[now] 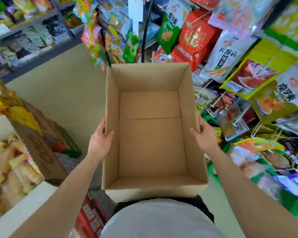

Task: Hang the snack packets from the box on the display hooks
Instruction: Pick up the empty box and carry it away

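A brown cardboard box (pixel 151 152) is held up in front of me, open at the top, with nothing inside. My left hand (pixel 100 140) grips its left wall, thumb hooked over the rim. My right hand (pixel 205 134) grips the right wall the same way. Snack packets (pixel 194 42) in red, green, white and yellow hang on display hooks to the right and ahead of the box.
A black rack pole (pixel 145 30) with more hanging packets stands just beyond the box. Shelves of goods (pixel 24 40) line the far left. Cartons and a white bin of snacks (pixel 12 169) sit at my left. Beige floor (pixel 67 93) lies between.
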`<action>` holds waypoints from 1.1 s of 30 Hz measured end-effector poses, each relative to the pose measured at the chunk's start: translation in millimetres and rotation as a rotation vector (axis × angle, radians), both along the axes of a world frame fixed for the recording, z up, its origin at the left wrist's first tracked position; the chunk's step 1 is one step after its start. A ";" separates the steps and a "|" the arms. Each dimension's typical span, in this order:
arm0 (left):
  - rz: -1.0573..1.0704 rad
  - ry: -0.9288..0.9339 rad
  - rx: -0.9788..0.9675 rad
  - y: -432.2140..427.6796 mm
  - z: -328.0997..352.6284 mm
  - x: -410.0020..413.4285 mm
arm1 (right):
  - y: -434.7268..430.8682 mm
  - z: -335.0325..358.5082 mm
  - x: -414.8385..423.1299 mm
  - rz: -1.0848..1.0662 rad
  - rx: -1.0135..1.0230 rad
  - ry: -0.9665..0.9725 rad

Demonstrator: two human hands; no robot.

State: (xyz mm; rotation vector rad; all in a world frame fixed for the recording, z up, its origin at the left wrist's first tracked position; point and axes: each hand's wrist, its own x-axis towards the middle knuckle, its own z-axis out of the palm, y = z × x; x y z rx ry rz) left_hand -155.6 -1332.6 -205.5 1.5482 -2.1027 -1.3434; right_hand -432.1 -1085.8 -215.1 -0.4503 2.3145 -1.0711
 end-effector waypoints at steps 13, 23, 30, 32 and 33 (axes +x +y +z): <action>-0.487 0.069 0.071 53.1 -4.5 -85.9 | 160.3 4.4 71.5 -0.508 0.049 0.014; -0.906 -0.025 -0.110 194.6 12.2 -167.5 | 317.5 5.6 134.5 -0.930 0.008 -0.041; -1.212 -0.042 -0.154 316.8 17.8 -205.4 | 420.0 2.5 195.0 -1.199 -0.047 -0.044; -1.278 -0.030 -0.160 357.1 19.3 -211.9 | 447.8 5.1 215.5 -1.284 -0.056 -0.027; -1.310 -0.027 -0.165 378.0 20.9 -213.7 | 461.5 7.1 226.4 -1.325 -0.056 -0.022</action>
